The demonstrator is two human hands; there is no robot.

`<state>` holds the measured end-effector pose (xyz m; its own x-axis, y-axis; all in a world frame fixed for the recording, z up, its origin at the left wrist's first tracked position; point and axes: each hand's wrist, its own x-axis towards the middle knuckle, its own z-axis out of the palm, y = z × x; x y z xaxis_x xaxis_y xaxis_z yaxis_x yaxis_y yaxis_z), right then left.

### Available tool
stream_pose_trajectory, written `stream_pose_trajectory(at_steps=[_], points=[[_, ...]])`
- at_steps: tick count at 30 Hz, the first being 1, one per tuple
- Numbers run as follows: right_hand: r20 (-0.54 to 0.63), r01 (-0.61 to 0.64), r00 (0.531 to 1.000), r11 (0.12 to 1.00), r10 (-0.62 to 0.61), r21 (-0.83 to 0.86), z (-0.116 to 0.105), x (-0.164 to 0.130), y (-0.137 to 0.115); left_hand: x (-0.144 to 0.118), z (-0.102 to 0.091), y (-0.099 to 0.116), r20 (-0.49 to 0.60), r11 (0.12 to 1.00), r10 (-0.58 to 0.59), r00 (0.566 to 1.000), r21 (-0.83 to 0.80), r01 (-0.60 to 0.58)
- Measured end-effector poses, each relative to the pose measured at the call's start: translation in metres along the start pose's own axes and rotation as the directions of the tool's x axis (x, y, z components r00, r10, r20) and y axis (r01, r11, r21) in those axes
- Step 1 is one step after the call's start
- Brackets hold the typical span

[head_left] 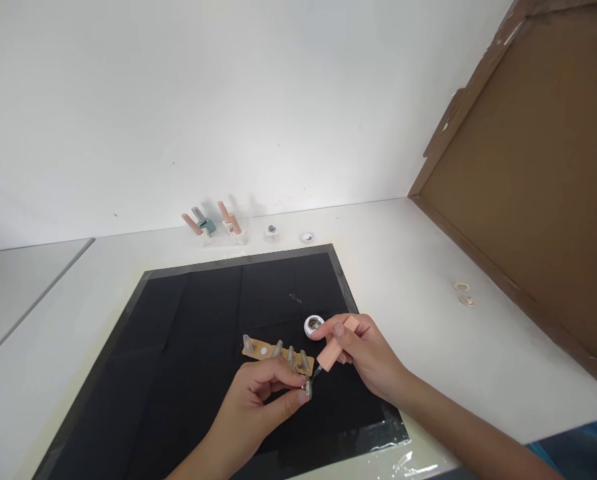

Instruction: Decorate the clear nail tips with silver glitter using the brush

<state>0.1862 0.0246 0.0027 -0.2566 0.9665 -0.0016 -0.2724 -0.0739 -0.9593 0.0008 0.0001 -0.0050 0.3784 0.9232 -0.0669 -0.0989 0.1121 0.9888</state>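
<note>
- Far left, back: four bottles, one with a grey cap [198,214] and three with pink caps [192,224], are tilted; some seem to be seated in a clear holder. Fill levels can't be told.
- Black mat [193,327]: laid on the white table [388,247], edges taped.
- Left hand [263,390]: thumb and forefinger pinched narrow on a nail tip [308,391], held just past the fingertips, long axis roughly fore-and-aft.
- Small clear jar [272,234]: set behind the mat, something grey at its top.
- Tan strip [255,350]: laid on the mat beyond the left hand, partly covered by it. Four nail tips are stood on it; a white dot is left bare.
- White lid [306,237]: set behind the mat, dark marks in it.
- White jar [314,326]: open, dark shiny contents, near the right fingers.
- Brush [317,371]: aimed down-left at the nail tip; contact can't be confirmed.
- Right hand [361,343]: closed around a pink handle [337,345], slanted upper right to lower left. Nail tip lies lower left of it.
</note>
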Motion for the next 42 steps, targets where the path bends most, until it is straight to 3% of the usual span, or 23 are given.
stream_pose_trajectory(at_steps=[11, 20, 42], points=[[-0.002, -0.042, 0.999, 0.997, 0.042, 0.069, -0.0003, -0.0006, -0.0001, -0.0001, -0.0008, 0.0007, -0.001, 0.995, -0.081, 0.997, 0.059, 0.081], [0.028, -0.044, 0.999, 0.991, 0.040, 0.126, -0.0020, -0.0015, 0.0006, 0.0005, 0.0025, 0.0018, -0.009, 0.996, -0.082, 0.997, 0.029, 0.082], [0.033, -0.085, 0.996, 0.993, 0.083, 0.077, -0.0020, -0.0015, 0.0033, 0.0007, 0.0041, 0.0028, 0.021, 0.988, -0.152, 0.988, -0.003, 0.152]])
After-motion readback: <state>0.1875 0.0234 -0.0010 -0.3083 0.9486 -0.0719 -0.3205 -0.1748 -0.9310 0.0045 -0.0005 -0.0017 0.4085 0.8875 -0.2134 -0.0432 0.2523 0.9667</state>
